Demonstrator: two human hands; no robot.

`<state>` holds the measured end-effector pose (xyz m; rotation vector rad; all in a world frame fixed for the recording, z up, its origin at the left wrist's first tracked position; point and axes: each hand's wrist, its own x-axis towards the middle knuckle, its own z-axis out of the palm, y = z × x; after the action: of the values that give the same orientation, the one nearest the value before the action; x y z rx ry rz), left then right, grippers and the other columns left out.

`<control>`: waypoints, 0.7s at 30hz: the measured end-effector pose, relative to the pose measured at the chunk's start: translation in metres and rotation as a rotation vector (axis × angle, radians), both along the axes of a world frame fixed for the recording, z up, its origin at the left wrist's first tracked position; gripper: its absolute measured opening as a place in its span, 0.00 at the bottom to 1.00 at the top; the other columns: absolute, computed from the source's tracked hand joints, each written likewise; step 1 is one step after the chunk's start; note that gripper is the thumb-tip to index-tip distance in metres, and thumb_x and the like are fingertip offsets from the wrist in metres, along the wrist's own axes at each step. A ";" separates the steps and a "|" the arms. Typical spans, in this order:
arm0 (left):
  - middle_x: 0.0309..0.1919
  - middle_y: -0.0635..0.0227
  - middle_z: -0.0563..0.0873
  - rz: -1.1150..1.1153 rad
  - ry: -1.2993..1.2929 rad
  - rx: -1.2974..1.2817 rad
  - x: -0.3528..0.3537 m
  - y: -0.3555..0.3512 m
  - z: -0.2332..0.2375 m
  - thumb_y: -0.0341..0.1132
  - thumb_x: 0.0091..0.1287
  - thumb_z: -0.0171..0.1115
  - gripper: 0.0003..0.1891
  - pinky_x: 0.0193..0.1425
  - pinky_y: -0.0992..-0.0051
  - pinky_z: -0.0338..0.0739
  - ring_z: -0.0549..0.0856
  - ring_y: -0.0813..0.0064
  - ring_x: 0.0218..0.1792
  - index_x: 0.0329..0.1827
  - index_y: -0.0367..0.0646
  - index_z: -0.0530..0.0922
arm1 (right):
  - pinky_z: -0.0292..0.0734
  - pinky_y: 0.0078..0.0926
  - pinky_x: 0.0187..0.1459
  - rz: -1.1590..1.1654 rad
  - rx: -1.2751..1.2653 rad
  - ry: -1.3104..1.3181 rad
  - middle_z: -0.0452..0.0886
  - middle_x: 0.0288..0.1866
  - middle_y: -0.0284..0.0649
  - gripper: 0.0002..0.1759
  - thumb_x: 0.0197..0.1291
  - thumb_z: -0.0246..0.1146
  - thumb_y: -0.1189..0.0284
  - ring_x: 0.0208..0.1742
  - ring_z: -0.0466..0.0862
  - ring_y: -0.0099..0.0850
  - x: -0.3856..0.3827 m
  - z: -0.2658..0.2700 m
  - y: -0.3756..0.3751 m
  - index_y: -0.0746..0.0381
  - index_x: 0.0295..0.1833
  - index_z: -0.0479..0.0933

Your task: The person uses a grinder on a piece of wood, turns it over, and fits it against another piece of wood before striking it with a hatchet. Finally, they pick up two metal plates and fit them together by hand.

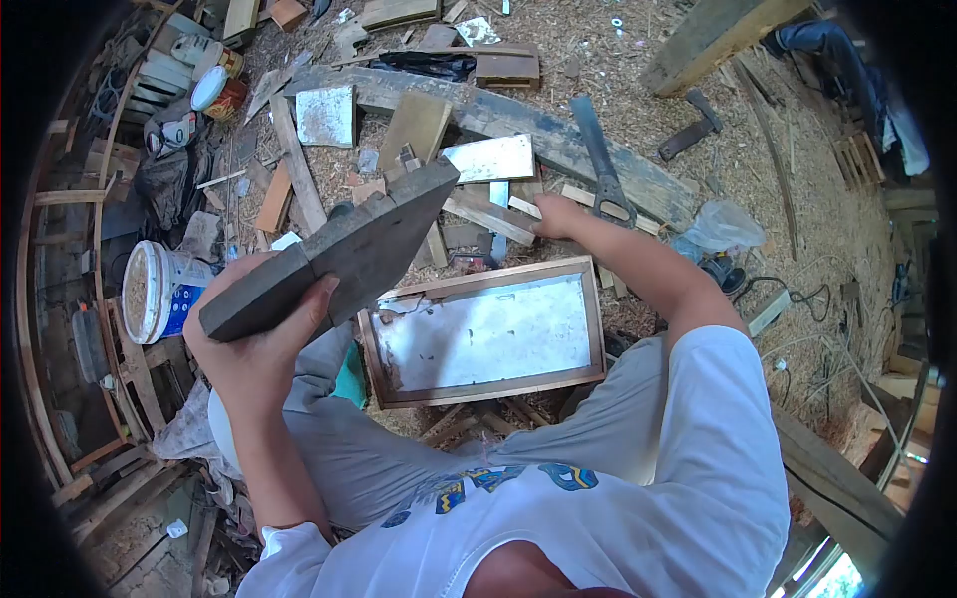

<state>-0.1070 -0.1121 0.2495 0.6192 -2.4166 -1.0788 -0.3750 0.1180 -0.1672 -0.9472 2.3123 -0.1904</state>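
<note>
Head view: the left hand (249, 344) gripped a dark board (344, 249) left of the framed panel (488, 334); the right hand (558, 214) lay on wood scraps (485, 213) beyond it (grip unclear).

There is one left hand (249, 351), one right hand (556, 215), one dark board (339, 254), one framed panel (488, 334), one white bucket (184, 291) and one handsaw (598, 159).

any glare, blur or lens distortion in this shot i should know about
Head view: heavy fisheye bend, black corners, straight lines curve near the rim; head view: bright even daylight, the white panel washes out slightly; head view: the board in the left hand and the right hand look sharp.
</note>
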 end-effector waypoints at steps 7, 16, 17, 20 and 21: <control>0.34 0.70 0.90 0.027 0.015 0.038 -0.001 0.000 -0.004 0.22 0.50 0.84 0.17 0.44 0.80 0.80 0.85 0.82 0.35 0.42 0.32 0.87 | 0.79 0.49 0.64 0.057 0.017 0.016 0.84 0.60 0.55 0.34 0.53 0.78 0.55 0.64 0.83 0.52 -0.001 -0.013 -0.003 0.64 0.59 0.78; 0.37 0.67 0.91 0.090 0.002 0.052 0.005 -0.008 -0.003 0.22 0.52 0.84 0.18 0.48 0.78 0.83 0.87 0.81 0.38 0.46 0.30 0.87 | 0.80 0.50 0.59 0.021 -0.143 0.008 0.85 0.53 0.54 0.30 0.48 0.81 0.61 0.57 0.84 0.54 -0.007 -0.020 0.000 0.63 0.54 0.80; 0.38 0.67 0.91 0.084 0.022 0.043 0.005 -0.010 -0.003 0.22 0.53 0.84 0.19 0.49 0.78 0.83 0.87 0.80 0.38 0.47 0.30 0.87 | 0.80 0.49 0.60 0.017 -0.119 -0.029 0.85 0.53 0.55 0.28 0.50 0.79 0.63 0.58 0.85 0.54 -0.009 -0.019 0.001 0.64 0.54 0.81; 0.39 0.66 0.91 0.089 0.044 0.043 0.008 -0.015 -0.003 0.21 0.54 0.84 0.19 0.50 0.77 0.83 0.88 0.79 0.39 0.48 0.29 0.87 | 0.80 0.48 0.61 -0.007 -0.091 -0.096 0.85 0.56 0.56 0.26 0.53 0.75 0.66 0.59 0.85 0.54 -0.012 -0.017 0.000 0.65 0.57 0.81; 0.39 0.66 0.92 0.104 0.045 0.052 0.009 -0.016 -0.003 0.21 0.54 0.83 0.20 0.50 0.77 0.83 0.88 0.79 0.39 0.49 0.29 0.86 | 0.80 0.47 0.61 -0.025 -0.085 -0.125 0.85 0.59 0.57 0.27 0.55 0.72 0.68 0.60 0.85 0.54 -0.012 -0.017 0.000 0.65 0.61 0.81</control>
<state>-0.0980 -0.1279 0.2469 0.7212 -2.2976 -1.1039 -0.3866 0.1183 -0.1844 -0.9220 2.2165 -0.3510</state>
